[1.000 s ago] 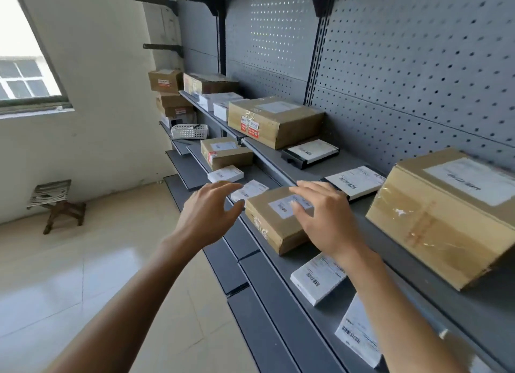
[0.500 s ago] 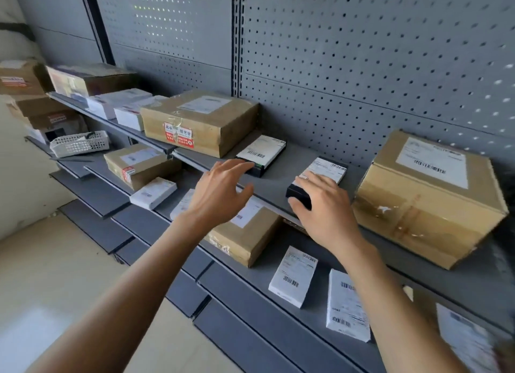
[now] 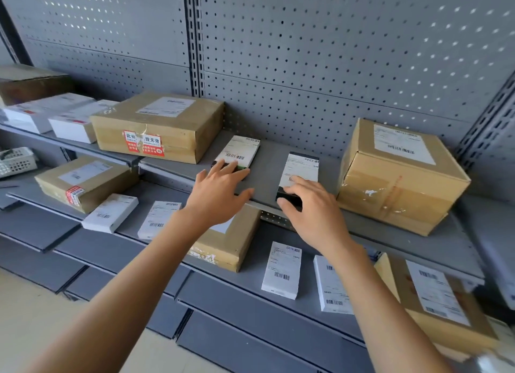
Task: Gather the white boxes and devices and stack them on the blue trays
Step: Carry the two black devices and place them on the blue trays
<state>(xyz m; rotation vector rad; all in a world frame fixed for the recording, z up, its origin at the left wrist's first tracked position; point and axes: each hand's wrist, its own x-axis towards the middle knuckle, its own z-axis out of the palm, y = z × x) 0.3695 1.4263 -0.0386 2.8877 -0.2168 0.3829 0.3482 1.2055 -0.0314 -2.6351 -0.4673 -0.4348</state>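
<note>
Two flat black boxes with white labels lie on the upper grey shelf (image 3: pixel 267 172). My left hand (image 3: pixel 220 194) reaches to the left box (image 3: pixel 241 151), its straight fingers touching the near end. My right hand (image 3: pixel 309 208) grips the near end of the right box (image 3: pixel 301 167), thumb on the front face and fingers on top. Several white boxes lie on the lower shelf: one far left (image 3: pixel 111 213), one beside it (image 3: pixel 158 219), and two under my right arm (image 3: pixel 281 269), (image 3: pixel 331 283). No blue tray is in view.
Cardboard parcels stand on the upper shelf at left (image 3: pixel 158 127) and right (image 3: pixel 398 174). More sit on the lower shelf (image 3: pixel 83 181), (image 3: pixel 231 247), (image 3: pixel 434 303). White boxes (image 3: pixel 72 121) and a white basket (image 3: pixel 15 160) are at far left. A pegboard wall (image 3: pixel 306 66) backs the shelves.
The view has swung right and closer to the shelves. Both hands rose from the lower-shelf parcel to the upper shelf, the right onto the right black box, the left up to the left one.
</note>
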